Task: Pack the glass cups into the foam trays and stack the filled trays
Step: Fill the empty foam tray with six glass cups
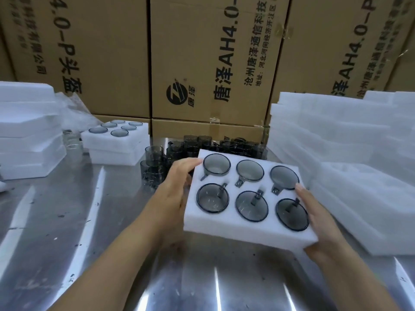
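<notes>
Both hands grip a foam tray (242, 232) holding six cups, left hand (177, 187) and right hand (314, 218) clamped on opposite sides

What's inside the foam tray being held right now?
Six grey glass cups, one in each pocket of the foam tray, handles in the slots. No pocket is empty. The foam hides the cups' outer walls.
</notes>
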